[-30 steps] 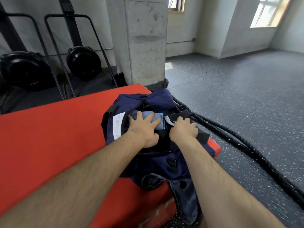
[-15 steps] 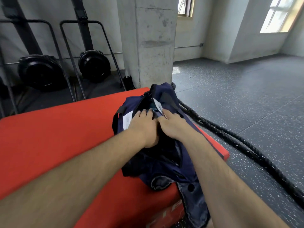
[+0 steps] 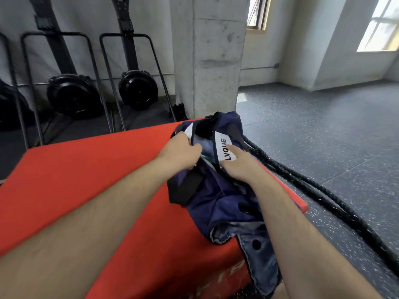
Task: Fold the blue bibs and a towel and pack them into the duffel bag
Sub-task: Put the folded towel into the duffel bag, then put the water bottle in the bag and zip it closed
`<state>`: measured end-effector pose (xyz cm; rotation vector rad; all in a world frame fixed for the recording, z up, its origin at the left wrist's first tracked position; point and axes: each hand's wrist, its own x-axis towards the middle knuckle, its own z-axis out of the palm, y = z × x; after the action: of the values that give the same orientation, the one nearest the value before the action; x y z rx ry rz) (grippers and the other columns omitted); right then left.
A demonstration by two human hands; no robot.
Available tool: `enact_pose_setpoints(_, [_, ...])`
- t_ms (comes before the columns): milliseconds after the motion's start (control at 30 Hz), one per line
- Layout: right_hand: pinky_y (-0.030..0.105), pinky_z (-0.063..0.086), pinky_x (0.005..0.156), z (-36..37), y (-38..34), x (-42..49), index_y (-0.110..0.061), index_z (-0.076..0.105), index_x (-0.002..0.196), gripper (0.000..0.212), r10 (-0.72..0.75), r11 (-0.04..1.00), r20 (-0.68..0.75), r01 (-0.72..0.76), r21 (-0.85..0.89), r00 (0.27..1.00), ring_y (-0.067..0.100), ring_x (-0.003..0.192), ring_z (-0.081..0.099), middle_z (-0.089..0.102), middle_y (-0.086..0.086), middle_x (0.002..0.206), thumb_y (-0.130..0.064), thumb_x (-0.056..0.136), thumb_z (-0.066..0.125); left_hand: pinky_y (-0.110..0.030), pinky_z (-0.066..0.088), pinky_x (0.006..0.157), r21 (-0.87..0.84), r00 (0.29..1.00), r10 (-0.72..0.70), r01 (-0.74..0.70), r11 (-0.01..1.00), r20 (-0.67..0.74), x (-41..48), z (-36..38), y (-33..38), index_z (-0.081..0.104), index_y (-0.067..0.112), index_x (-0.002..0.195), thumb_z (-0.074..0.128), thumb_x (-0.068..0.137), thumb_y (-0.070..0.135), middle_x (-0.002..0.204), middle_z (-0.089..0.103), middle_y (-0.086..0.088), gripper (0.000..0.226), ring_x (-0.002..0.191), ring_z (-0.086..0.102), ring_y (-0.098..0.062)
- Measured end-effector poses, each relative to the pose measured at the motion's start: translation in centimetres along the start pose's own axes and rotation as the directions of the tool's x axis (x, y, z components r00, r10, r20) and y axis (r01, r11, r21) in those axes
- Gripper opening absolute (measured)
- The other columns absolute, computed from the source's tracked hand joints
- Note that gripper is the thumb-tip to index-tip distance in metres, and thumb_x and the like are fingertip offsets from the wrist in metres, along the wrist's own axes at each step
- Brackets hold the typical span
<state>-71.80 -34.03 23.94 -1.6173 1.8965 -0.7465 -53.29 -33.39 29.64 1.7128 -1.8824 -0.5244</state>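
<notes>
A navy duffel bag [image 3: 218,201] lies on the right corner of a red padded box [image 3: 90,180]. My left hand [image 3: 181,151] grips the bag's left opening edge, fingers curled over the fabric. My right hand [image 3: 236,161] holds the right edge, its thumb lying on a white label with black letters [image 3: 224,147]. Between the two hands the opening is a narrow gap, and a sliver of light blue folded cloth [image 3: 205,152] shows inside. The rest of the bag's contents are hidden.
A thick black battle rope [image 3: 319,190] runs along the speckled floor right of the box. A concrete pillar [image 3: 207,57] stands just behind the bag. Black rowing machines [image 3: 138,89] stand upright against the back wall on the left.
Both hands have drawn the bag's opening edges together over the blue cloth, which was plainly exposed a second ago. The bag's far end has risen and the white label now faces up.
</notes>
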Motion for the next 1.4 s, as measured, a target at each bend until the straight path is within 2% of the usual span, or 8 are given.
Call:
enact_pose_setpoints(100, [0.031,0.051,0.093,-0.4,1.0,0.3,-0.029,0.046,0.147,0.071,0.016,0.989,-0.075,-0.005,0.149,0.997,0.018,0.110,0.063,0.065,-0.005,0.123,-0.038,0.081,0.072,-0.022,0.052,0.065,-0.417,0.991,0.085,-0.035,0.908,0.103,1.1,1.1,-0.6,0.070,0.003,0.095,0.048,0.102,0.032,0.091,0.074,-0.010,0.037,0.078,0.064,-0.018])
enact_pose_setpoints(200, [0.014,0.046,0.066,-0.1,2.1,0.6,-0.026,0.048,0.141,0.066,0.078,0.970,-0.103,-0.051,0.236,0.992,0.005,0.086,0.062,0.060,-0.011,0.099,-0.039,0.083,0.076,-0.023,0.038,0.093,-0.221,0.904,0.099,-0.206,0.953,-0.417,1.4,2.8,-4.3,0.069,0.022,0.108,0.051,0.099,0.025,0.114,0.063,0.001,0.021,0.111,0.057,-0.023])
enact_pose_setpoints(267, [0.024,0.048,0.092,0.6,2.4,0.9,-0.031,0.043,0.145,0.075,0.116,0.969,-0.128,-0.084,0.232,0.985,0.018,0.110,0.061,0.061,0.000,0.122,-0.060,0.081,0.068,-0.036,0.033,0.102,-0.283,0.839,-0.176,0.028,0.959,-0.514,1.5,3.8,-6.7,0.056,0.032,0.127,0.056,0.095,0.041,0.133,0.048,-0.003,0.033,0.124,0.046,-0.029])
enact_pose_setpoints(333, [0.046,0.030,0.114,1.5,2.4,1.4,-0.040,0.027,0.154,0.083,0.221,0.960,-0.097,-0.199,0.198,0.970,0.039,0.139,0.037,0.034,0.012,0.154,-0.075,0.083,0.051,-0.043,0.031,0.111,-0.478,0.892,-0.413,0.286,0.831,-0.183,2.0,4.8,-8.2,0.030,0.043,0.149,0.056,0.086,0.069,0.151,0.033,-0.008,0.073,0.136,0.038,-0.034])
enact_pose_setpoints(467, [0.048,0.020,0.120,3.2,1.4,1.8,-0.040,0.012,0.158,0.079,0.244,0.923,0.046,-0.247,0.294,0.969,0.039,0.146,0.026,0.018,0.013,0.165,-0.073,0.092,0.039,-0.039,0.039,0.110,-0.607,0.931,-0.319,0.359,0.709,0.177,3.1,6.1,-7.9,0.019,0.051,0.151,0.054,0.072,0.084,0.149,0.046,0.007,0.092,0.133,0.048,-0.024])
enact_pose_setpoints(933, [0.051,0.035,0.112,12.5,-9.1,-0.7,-0.060,0.013,0.146,0.085,-0.006,0.942,0.261,-0.082,0.326,0.965,0.031,0.138,0.041,0.037,0.005,0.158,-0.080,0.068,0.039,-0.049,0.040,0.104,-0.281,0.806,-0.557,0.498,0.820,-0.198,0.6,-2.0,-15.2,0.018,0.047,0.150,0.052,0.083,0.072,0.140,0.039,-0.019,0.079,0.127,0.042,-0.043])
enact_pose_setpoints(1100, [0.051,0.027,0.117,16.9,-15.8,-4.0,-0.059,0.008,0.151,0.070,-0.178,0.936,0.294,0.070,0.345,0.939,0.036,0.144,0.030,0.019,0.010,0.163,-0.053,0.088,0.039,-0.047,0.036,0.111,-0.336,0.777,-0.572,0.482,0.809,-0.263,-3.6,-8.5,-20.6,0.020,0.050,0.151,0.046,0.081,0.058,0.145,0.038,-0.015,0.076,0.129,0.042,-0.039])
enact_pose_setpoints(1400, [0.051,0.033,0.106,23.8,-19.7,-7.4,-0.048,0.015,0.155,0.055,-0.315,0.925,0.273,0.358,-0.125,0.909,0.047,0.136,0.026,0.002,0.009,0.164,-0.039,0.104,0.033,-0.046,0.027,0.115,0.020,0.867,-0.466,0.476,0.879,-0.176,-8.9,-9.7,-26.3,0.007,0.045,0.155,0.047,0.096,0.055,0.154,0.026,-0.019,0.072,0.139,0.031,-0.043])
